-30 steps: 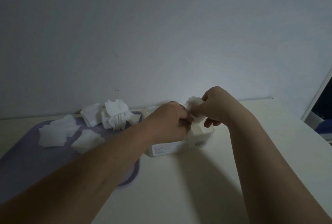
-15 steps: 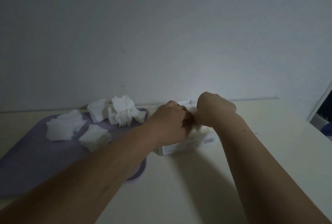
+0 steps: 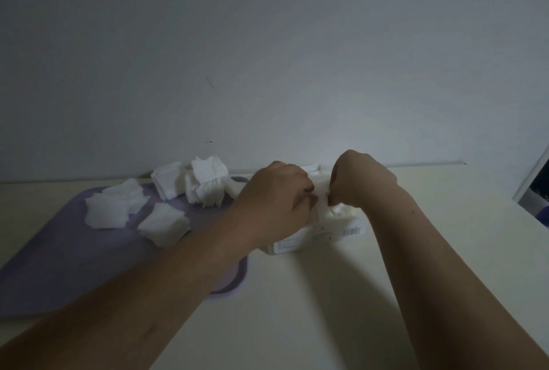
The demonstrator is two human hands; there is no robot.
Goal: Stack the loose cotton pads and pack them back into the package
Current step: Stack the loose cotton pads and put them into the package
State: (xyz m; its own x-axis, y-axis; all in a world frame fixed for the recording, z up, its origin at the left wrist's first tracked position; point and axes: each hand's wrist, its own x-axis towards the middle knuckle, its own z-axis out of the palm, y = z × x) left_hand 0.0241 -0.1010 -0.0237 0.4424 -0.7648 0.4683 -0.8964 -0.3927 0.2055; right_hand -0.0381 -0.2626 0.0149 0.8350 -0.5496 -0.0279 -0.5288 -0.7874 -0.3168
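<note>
Lowered since before, right hand [image 3: 361, 184] and left hand [image 3: 274, 199] both pinch cotton pads [image 3: 322, 193] at the package [image 3: 344, 225] mouth.

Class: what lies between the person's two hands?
In the head view, white cotton pads, pinched by the left hand and right hand over the package.

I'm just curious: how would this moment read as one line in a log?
left hand: pinches pad bunch | right hand: pinches same bunch over package | loose pads: on purple tray | packing: unfinished
</note>
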